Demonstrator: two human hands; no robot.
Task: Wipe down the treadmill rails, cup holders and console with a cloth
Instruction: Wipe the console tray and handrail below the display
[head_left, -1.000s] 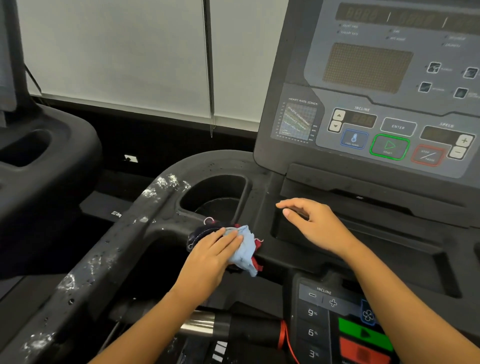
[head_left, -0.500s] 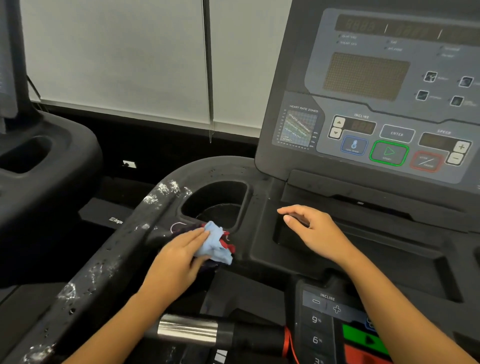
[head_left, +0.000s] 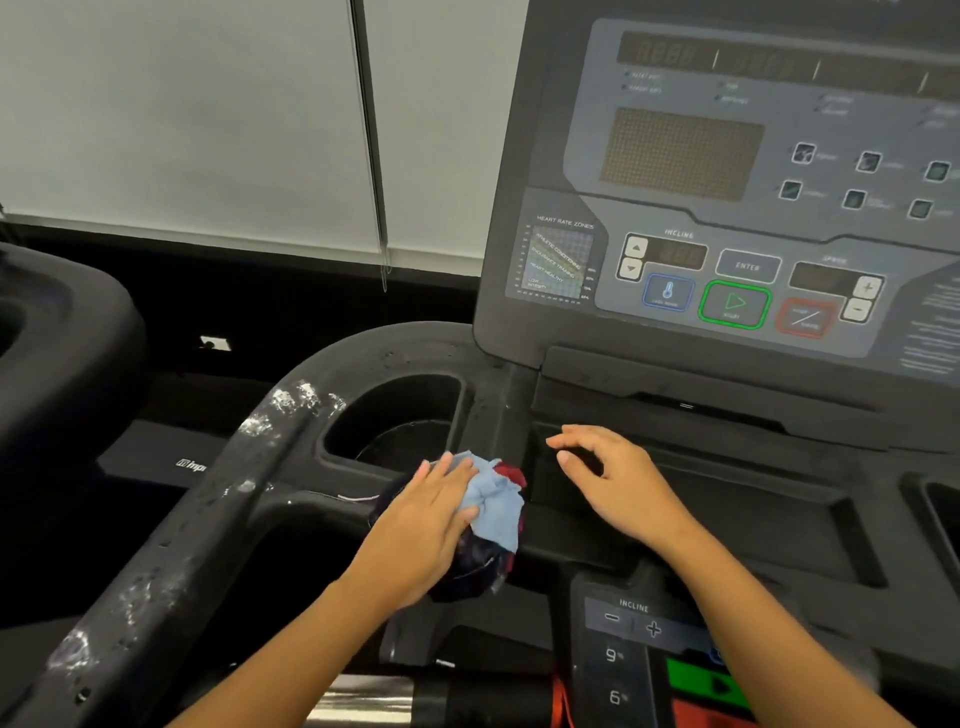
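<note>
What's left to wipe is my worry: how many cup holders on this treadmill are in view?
1 for certain: the cup holder left of the console, just beyond the cloth. A recess cut off at the right edge may be another.

Soft even indoor light, slight motion blur, wide-angle bending at edges, dim lower-left.
</note>
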